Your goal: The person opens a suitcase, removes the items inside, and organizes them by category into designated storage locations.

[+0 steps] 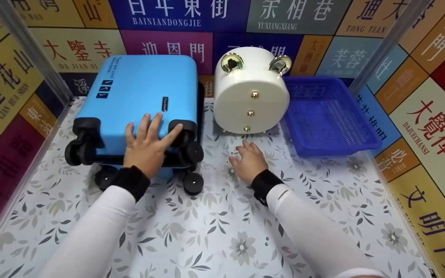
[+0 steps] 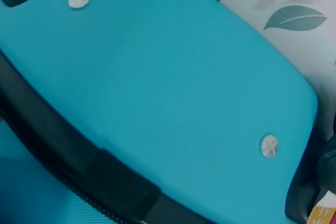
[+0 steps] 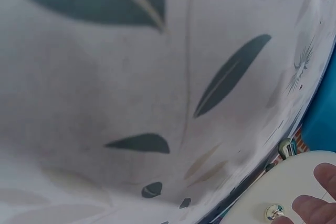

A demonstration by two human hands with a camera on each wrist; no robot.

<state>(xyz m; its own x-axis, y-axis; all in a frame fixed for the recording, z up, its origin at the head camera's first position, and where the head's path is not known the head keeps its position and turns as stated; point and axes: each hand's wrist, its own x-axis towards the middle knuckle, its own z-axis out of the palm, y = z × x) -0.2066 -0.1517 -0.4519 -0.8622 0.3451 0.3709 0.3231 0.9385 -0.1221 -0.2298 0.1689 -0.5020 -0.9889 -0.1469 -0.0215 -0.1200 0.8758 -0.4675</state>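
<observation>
A small blue suitcase (image 1: 141, 92) with black wheels lies on its side on the floral table, and its blue shell (image 2: 157, 93) fills the left wrist view. My left hand (image 1: 147, 143) rests flat on its lower edge between the wheels, fingers spread. A white rounded case (image 1: 250, 92) with gold studs and two gold-rimmed knobs stands to the right; its white edge (image 3: 294, 187) shows in the right wrist view. My right hand (image 1: 247, 160) hovers just in front of it, fingers (image 3: 315, 208) loosely bent, holding nothing.
A blue plastic basket (image 1: 325, 116) lies tilted at the right, against the wall. Colourful sign-covered walls close the left, back and right sides. The floral tabletop (image 1: 214, 231) stretches toward me.
</observation>
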